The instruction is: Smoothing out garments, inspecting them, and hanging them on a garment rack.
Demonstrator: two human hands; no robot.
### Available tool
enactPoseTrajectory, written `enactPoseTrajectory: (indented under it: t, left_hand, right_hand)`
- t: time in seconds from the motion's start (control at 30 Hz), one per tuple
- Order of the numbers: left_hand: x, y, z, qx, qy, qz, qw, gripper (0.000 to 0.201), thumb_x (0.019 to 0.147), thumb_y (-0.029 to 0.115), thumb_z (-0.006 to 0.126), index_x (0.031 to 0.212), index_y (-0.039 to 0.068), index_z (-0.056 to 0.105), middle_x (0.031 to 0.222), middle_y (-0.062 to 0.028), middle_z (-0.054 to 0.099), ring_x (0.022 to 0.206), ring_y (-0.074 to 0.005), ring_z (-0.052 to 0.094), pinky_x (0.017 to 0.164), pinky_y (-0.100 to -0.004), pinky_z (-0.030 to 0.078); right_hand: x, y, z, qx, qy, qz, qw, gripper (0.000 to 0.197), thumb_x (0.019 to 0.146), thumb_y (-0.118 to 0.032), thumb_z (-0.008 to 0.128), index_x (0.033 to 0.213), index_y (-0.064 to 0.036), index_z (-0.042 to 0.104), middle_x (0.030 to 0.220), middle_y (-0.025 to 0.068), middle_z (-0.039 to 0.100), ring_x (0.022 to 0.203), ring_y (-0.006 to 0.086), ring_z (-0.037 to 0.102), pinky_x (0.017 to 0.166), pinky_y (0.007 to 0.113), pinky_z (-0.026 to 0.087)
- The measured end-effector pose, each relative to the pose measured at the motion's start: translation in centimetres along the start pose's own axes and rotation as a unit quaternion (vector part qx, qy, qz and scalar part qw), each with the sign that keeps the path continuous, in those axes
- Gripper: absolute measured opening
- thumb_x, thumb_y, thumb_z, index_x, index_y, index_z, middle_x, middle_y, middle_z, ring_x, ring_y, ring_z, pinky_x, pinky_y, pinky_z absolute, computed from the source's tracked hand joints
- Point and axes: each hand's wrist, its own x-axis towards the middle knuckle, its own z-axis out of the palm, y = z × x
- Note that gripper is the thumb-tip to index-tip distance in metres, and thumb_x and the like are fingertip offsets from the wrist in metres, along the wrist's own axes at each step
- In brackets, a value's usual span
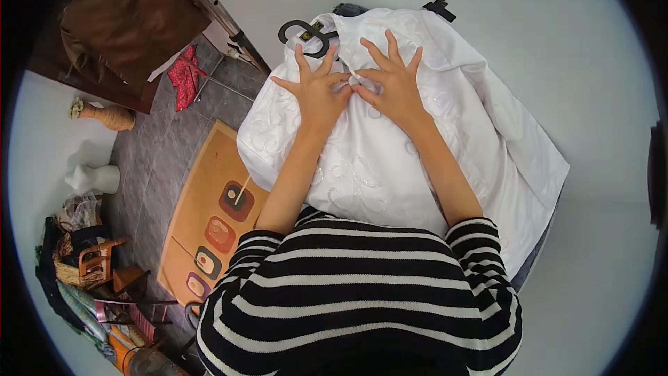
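A white garment [369,167] with long sleeves and raised, shiny embroidery hangs or lies spread in front of me. Near its neck, my left hand [316,94] pinches the front edge between thumb and forefinger, the other fingers fanned out. Facing it, my right hand [398,90] pinches the opposite edge in the same way. The fingertips of both hands nearly meet over the front opening; whether a button sits between them is hidden. A black curved hook [306,36], like that of a clothes hanger, shows at the collar beside a dark label.
A metal pole [216,7] stands left of the garment, near a brown hanging garment [125,21] and red cloth [184,76]. An orange patterned mat [188,230] lies lower left. Beyond are a vase [104,115], a white bust form [94,179] and a basket [83,271].
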Motion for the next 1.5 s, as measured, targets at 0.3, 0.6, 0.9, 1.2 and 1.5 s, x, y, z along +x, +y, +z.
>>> enactPoseTrajectory:
  t: [0.3,0.6,0.9,1.2,1.5]
  left_hand:
    - [0.2,0.1,-0.2,-0.038,-0.029,0.066,0.997,0.04,0.066,0.016,0.073,0.104,0.025,0.065,0.143,-0.0021,0.039,0.137,-0.0393,0.014,0.094,-0.0726,-0.01]
    - [-0.2,-0.9,0.1,-0.043,-0.036,0.048,0.997,0.025,0.074,0.011,0.069,0.097,0.022,0.07,0.142,-0.0007,0.04,0.138,-0.0348,0.015,0.097,-0.0711,-0.007]
    - [-0.2,-0.4,-0.3,-0.022,0.023,0.035,0.999,0.01,0.07,0.015,0.072,0.079,0.02,0.073,0.13,0.0053,0.054,0.136,-0.0356,0.021,0.097,-0.0718,-0.006]
    - [-0.1,-0.2,0.2,-0.046,0.034,0.037,0.998,0.015,0.069,0.024,0.073,0.084,0.021,0.072,0.133,0.0039,0.051,0.136,-0.035,0.022,0.096,-0.0718,-0.008]
    - [-0.2,-0.3,-0.2,-0.007,-0.007,0.005,1.0,0.021,0.072,0.017,0.071,0.092,0.024,0.07,0.139,0.0005,0.044,0.138,-0.0356,0.014,0.096,-0.0705,-0.01]
  right_hand:
    - [-0.8,0.3,0.5,-0.041,0.032,-0.013,0.999,0.016,0.073,-0.025,0.07,0.085,-0.0153,0.07,0.134,-0.0045,0.046,0.135,0.0289,0.025,0.093,0.076,0.002]
    - [-1.0,-0.2,0.8,-0.056,0.037,0.021,0.998,0.013,0.076,-0.022,0.067,0.086,-0.0141,0.068,0.129,-0.0031,0.05,0.133,0.0285,0.029,0.092,0.075,0.003]
    - [-0.9,-0.7,0.8,-0.137,0.063,0.027,0.988,0.007,0.076,-0.019,0.067,0.075,-0.0128,0.068,0.12,-0.0051,0.057,0.13,0.0273,0.036,0.093,0.075,0.002]
    - [-0.9,-0.3,0.7,-0.119,0.111,-0.022,0.986,0.009,0.072,-0.021,0.071,0.07,-0.0135,0.067,0.122,-0.0048,0.057,0.129,0.0283,0.038,0.099,0.069,-0.004]
    - [-1.0,0.6,-1.0,0.046,0.073,-0.04,0.995,0.012,0.072,-0.023,0.072,0.081,-0.0154,0.074,0.132,0.0057,0.051,0.134,0.0355,0.028,0.101,0.067,-0.002]
